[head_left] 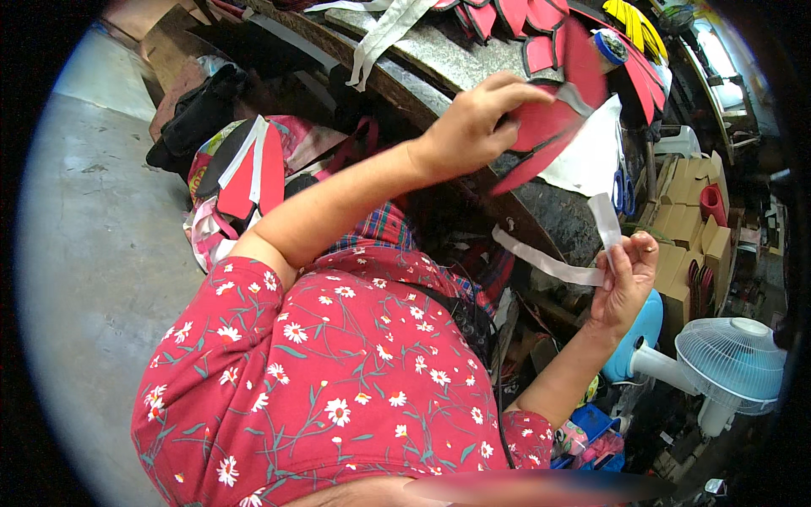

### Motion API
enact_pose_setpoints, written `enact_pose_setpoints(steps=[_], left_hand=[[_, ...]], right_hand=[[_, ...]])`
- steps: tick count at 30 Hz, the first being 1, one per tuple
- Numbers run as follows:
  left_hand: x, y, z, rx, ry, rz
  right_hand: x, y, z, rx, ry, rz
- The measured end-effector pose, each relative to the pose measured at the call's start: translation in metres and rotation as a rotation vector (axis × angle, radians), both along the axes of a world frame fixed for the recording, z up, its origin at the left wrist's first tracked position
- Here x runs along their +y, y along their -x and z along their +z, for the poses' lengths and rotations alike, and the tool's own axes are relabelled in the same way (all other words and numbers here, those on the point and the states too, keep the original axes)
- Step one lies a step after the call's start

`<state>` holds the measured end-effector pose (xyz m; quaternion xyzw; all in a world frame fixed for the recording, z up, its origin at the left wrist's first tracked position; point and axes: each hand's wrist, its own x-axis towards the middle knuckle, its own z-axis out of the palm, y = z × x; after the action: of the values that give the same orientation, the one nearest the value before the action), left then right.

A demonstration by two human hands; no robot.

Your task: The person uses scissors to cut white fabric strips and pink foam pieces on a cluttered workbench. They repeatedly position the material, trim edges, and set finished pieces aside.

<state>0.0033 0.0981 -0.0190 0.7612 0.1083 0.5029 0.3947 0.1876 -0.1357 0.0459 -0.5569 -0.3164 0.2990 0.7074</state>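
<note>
We see the left hand (477, 127) raised over the near edge of the dark, worn table (427, 63), its thumb and forefinger parted around the rim of a red, dark-edged, curved flat piece (541, 125); blur there means we cannot tell whether the fingers are gripping it. Our right hand (625, 270), off the table's near edge toward its right end, pinches a long, narrow white fabric strip (553, 269) between thumb and fingers, one end standing up and the longer tail hanging leftward in the air. We judge that the loose tail could twist or snag on the table's near edge if the right hand pulled sharply, and that the red piece could slip if the left hold is weak. The blue-handled scissors (623, 193) might also catch the strip, should it swing that way. Counting, we find one strip in the right hand, one pair of scissors, one white sheet (583, 160) on the table beneath the blurred red, one blue-and-white round roll (610, 46) and one pale-blue caged fan (731, 363). Toward the table's far edge, overlapping red pieces (541, 55) number at least four; overlap hides the exact count.
</note>
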Motion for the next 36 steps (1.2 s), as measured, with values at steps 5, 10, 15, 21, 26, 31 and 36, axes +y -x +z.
enact_pose_setpoints(steps=[5,10,15,21,26,31,36], left_hand=[[0.073,-0.017,0.005,0.179,-0.046,-0.057],[0.091,-0.011,-0.022,0.491,-0.504,0.516],[0.052,0.008,-0.039,0.475,-0.669,0.169],[0.043,0.015,-0.042,0.327,-0.628,0.214],[0.046,0.016,-0.040,0.301,-0.529,0.165],[0.043,0.016,-0.036,0.330,-0.530,0.160],[0.035,0.014,-0.033,0.513,-0.694,0.201]], right_hand=[[0.010,-0.008,0.006,-0.072,-0.008,0.006],[0.038,-0.014,0.006,-0.128,0.031,-0.022],[0.092,-0.023,-0.009,-0.303,0.199,0.054],[0.174,-0.030,-0.039,-0.379,0.295,0.384],[0.204,-0.040,-0.064,-0.498,0.443,0.404],[0.207,-0.049,-0.065,-0.495,0.485,0.427],[0.208,-0.048,-0.064,-0.417,0.456,0.402]])
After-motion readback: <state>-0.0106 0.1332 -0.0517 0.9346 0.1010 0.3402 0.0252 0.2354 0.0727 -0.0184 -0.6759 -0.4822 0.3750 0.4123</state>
